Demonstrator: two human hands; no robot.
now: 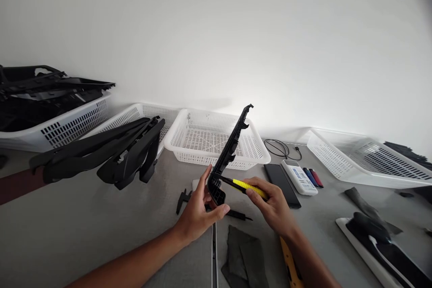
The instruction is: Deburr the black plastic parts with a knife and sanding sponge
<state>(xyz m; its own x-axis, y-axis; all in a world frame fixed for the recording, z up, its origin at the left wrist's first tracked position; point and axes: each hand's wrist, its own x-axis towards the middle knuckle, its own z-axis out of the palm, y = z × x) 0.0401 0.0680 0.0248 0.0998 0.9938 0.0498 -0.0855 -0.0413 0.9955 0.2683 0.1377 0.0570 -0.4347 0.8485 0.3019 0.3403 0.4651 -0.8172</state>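
Observation:
Upright and tilted to the right, a long black plastic trim piece (232, 146) is gripped near its lower end by my left hand (199, 211), thumb in front and fingers behind. My right hand (272, 202) closes around a slim tool with a yellow ribbed handle (251, 188). The tool's dark tip meets the lower inner side of the trim piece; its exact shape is too small to make out. Behind my left hand a black caliper (182, 201) lies on the table, partly covered. A dark grey cloth (245, 256) lies below my hands.
At the left, a person's arm (23, 184) reaches to several black molded parts (131, 153). White baskets stand along the wall: one piled with black parts (74, 121), another in the middle (173, 144), another right (324, 153). A black flat device (282, 184), white box (299, 177) and cable (283, 148) lie rightward.

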